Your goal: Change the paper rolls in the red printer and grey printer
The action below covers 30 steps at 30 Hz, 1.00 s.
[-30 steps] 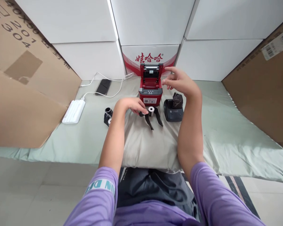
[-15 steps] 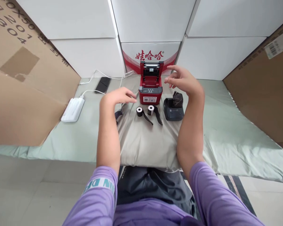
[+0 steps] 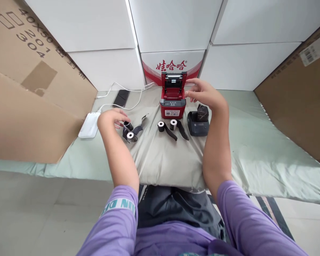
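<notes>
A red and black label printer stands in the middle with its lid raised. My right hand is at its right side, thumb and fingers apart, the fingertips close to the lid's edge; contact is unclear. On the left, my left hand reaches a small cluster of rolls, its fingers bent but apart beside a black roll. A white-cored roll with crumpled dark strip lies just in front. Two more rolls, a black one and a paler one, stand before the printer with dark tails trailing.
Right of the rolls sits a small black printer with a dark patterned roll on it. A white power bank, a phone and a white cable lie left. Cardboard boxes flank both sides; white boxes stand behind.
My left hand has moved left and slightly down, from near the red printer to the rolls on the left. My right hand remains beside the raised lid. The view has shifted slightly.
</notes>
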Each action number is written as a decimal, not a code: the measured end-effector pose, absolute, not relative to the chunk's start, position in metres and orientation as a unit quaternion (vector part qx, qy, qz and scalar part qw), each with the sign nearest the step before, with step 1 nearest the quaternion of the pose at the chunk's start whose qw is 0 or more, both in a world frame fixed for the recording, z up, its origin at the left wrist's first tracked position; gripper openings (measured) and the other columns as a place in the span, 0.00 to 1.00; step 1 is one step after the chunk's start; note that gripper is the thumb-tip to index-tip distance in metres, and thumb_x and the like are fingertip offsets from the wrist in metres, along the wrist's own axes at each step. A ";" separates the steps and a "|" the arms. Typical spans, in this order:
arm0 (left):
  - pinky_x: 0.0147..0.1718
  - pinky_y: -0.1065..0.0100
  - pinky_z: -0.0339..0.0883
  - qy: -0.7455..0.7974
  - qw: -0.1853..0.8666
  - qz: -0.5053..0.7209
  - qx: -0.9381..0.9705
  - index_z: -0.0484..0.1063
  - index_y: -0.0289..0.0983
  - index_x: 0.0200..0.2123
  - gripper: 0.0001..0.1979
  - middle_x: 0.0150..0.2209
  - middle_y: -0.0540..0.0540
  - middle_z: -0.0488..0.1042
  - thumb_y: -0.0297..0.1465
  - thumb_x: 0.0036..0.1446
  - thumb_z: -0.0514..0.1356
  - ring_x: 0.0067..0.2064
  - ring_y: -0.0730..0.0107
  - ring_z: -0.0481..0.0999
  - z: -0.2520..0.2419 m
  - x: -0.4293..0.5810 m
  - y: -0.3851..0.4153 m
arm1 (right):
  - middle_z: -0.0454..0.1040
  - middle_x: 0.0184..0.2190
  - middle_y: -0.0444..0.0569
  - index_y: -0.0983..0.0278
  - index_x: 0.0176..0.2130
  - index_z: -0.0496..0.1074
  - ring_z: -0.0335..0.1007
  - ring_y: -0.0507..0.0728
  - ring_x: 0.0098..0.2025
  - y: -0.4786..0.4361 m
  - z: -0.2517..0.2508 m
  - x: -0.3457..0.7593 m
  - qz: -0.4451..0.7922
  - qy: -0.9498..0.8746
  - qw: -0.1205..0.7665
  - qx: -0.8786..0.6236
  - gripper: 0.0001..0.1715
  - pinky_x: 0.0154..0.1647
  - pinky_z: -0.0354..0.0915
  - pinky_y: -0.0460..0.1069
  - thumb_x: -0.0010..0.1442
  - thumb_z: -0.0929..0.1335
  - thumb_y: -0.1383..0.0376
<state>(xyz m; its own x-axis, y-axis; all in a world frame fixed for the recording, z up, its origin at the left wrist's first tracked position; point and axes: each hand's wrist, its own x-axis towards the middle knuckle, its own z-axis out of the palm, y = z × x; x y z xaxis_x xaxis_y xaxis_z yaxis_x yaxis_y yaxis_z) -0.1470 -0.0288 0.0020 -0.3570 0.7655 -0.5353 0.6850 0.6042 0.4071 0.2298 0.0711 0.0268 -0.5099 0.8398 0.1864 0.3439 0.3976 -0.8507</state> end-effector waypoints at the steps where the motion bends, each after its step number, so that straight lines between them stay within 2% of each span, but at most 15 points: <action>1: 0.32 0.63 0.78 0.827 0.357 0.061 0.430 0.73 0.39 0.41 0.25 0.37 0.40 0.82 0.37 0.39 0.75 0.39 0.52 0.84 0.001 -0.146 -0.028 | 0.77 0.34 0.48 0.59 0.60 0.68 0.76 0.61 0.35 0.070 0.027 0.229 0.396 -0.775 0.312 -0.381 0.35 0.39 0.77 0.60 0.57 0.75 0.54; 3: 0.34 0.62 0.79 0.844 0.357 0.073 0.394 0.73 0.39 0.42 0.24 0.35 0.42 0.81 0.33 0.40 0.75 0.40 0.51 0.84 0.001 -0.144 -0.026 | 0.77 0.34 0.47 0.59 0.60 0.68 0.76 0.61 0.36 0.070 0.027 0.227 0.397 -0.778 0.310 -0.376 0.34 0.40 0.77 0.60 0.58 0.75 0.54; 6: 0.37 0.61 0.79 0.855 0.342 0.090 0.380 0.74 0.39 0.39 0.21 0.33 0.43 0.80 0.32 0.40 0.75 0.43 0.49 0.83 0.001 -0.144 -0.027 | 0.76 0.33 0.47 0.58 0.60 0.69 0.75 0.60 0.36 0.070 0.026 0.225 0.396 -0.783 0.312 -0.364 0.32 0.40 0.77 0.59 0.59 0.74 0.55; 9: 0.37 0.59 0.80 0.844 0.356 0.106 0.388 0.74 0.39 0.35 0.20 0.35 0.42 0.80 0.35 0.39 0.76 0.44 0.49 0.83 0.001 -0.146 -0.029 | 0.76 0.33 0.47 0.58 0.59 0.69 0.74 0.60 0.35 0.072 0.024 0.224 0.397 -0.786 0.313 -0.356 0.31 0.40 0.77 0.59 0.59 0.74 0.55; 12: 0.37 0.60 0.81 0.833 0.367 0.110 0.399 0.75 0.38 0.36 0.21 0.38 0.40 0.81 0.35 0.38 0.77 0.44 0.49 0.82 0.002 -0.145 -0.029 | 0.76 0.33 0.47 0.59 0.59 0.69 0.74 0.59 0.35 0.073 0.022 0.222 0.398 -0.785 0.308 -0.361 0.31 0.39 0.77 0.59 0.59 0.74 0.54; 15: 0.38 0.64 0.80 0.830 0.366 0.098 0.410 0.76 0.38 0.39 0.18 0.46 0.39 0.81 0.32 0.43 0.74 0.50 0.50 0.81 0.002 -0.143 -0.027 | 0.76 0.34 0.48 0.60 0.58 0.69 0.74 0.59 0.33 0.073 0.022 0.220 0.398 -0.783 0.300 -0.373 0.32 0.38 0.77 0.58 0.59 0.74 0.53; 19: 0.35 0.68 0.77 0.827 0.371 0.080 0.415 0.78 0.40 0.37 0.11 0.56 0.41 0.78 0.30 0.48 0.69 0.58 0.51 0.77 0.002 -0.142 -0.028 | 0.76 0.34 0.49 0.59 0.58 0.68 0.73 0.58 0.33 0.072 0.022 0.218 0.399 -0.783 0.302 -0.369 0.32 0.38 0.77 0.58 0.59 0.74 0.52; 25: 0.32 0.72 0.74 0.802 0.395 0.068 0.444 0.79 0.40 0.33 0.12 0.53 0.42 0.81 0.28 0.40 0.70 0.57 0.53 0.77 0.000 -0.144 -0.028 | 0.75 0.34 0.49 0.60 0.58 0.68 0.73 0.58 0.32 0.071 0.023 0.216 0.406 -0.781 0.293 -0.374 0.31 0.38 0.76 0.58 0.59 0.74 0.53; 28: 0.36 0.69 0.74 0.811 0.345 0.077 0.466 0.79 0.38 0.33 0.11 0.47 0.42 0.83 0.26 0.42 0.67 0.50 0.54 0.80 0.002 -0.147 -0.028 | 0.75 0.33 0.47 0.60 0.57 0.69 0.72 0.57 0.32 0.072 0.021 0.216 0.404 -0.782 0.303 -0.365 0.31 0.38 0.75 0.57 0.59 0.74 0.54; 30: 0.40 0.66 0.75 0.819 0.275 0.118 0.489 0.80 0.38 0.33 0.10 0.41 0.44 0.83 0.25 0.44 0.64 0.46 0.55 0.81 0.005 -0.150 -0.029 | 0.74 0.32 0.47 0.60 0.57 0.69 0.72 0.57 0.32 0.072 0.019 0.216 0.401 -0.781 0.306 -0.367 0.30 0.38 0.75 0.56 0.59 0.74 0.55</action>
